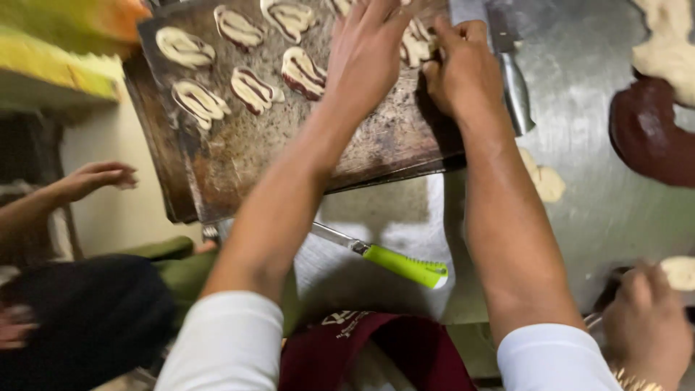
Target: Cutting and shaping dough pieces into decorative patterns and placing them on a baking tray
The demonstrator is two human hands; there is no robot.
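On the baking tray (239, 156), striped dough pieces (253, 90) lie.

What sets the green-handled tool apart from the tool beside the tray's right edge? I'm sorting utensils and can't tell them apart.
The green-handled tool has a bright green plastic grip, while the metal tool looks plain steel throughout. The green one lies slantwise below the baking tray, clear of both hands; the metal one lies nearly lengthwise next to the right hand. Both rest flat on the steel table, unheld.
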